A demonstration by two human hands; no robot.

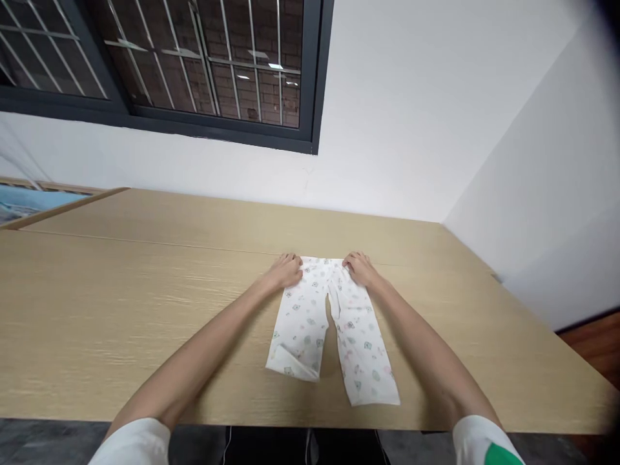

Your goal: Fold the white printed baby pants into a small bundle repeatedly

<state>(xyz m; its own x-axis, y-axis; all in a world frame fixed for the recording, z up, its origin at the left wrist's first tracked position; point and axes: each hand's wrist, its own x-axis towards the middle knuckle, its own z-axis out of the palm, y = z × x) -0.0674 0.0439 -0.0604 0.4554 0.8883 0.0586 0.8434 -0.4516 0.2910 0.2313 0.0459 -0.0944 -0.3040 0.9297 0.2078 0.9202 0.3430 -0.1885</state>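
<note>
A small pair of white baby trousers [334, 329] with a pale printed pattern lies flat on the wooden table [121, 310], waistband far from me, both legs pointing toward me. My left hand [287, 270] rests on the left corner of the waistband, its fingers curled onto the cloth. At the right corner of the waistband sits my right hand [359, 267], fingers bent and pinching the fabric edge. The left leg's hem is slightly folded under.
The light wooden table runs wide to the left and right, its front edge near me. A white wall and a dark-framed barred window [203, 71] stand behind it. A framed picture [29, 201] lies at the far left.
</note>
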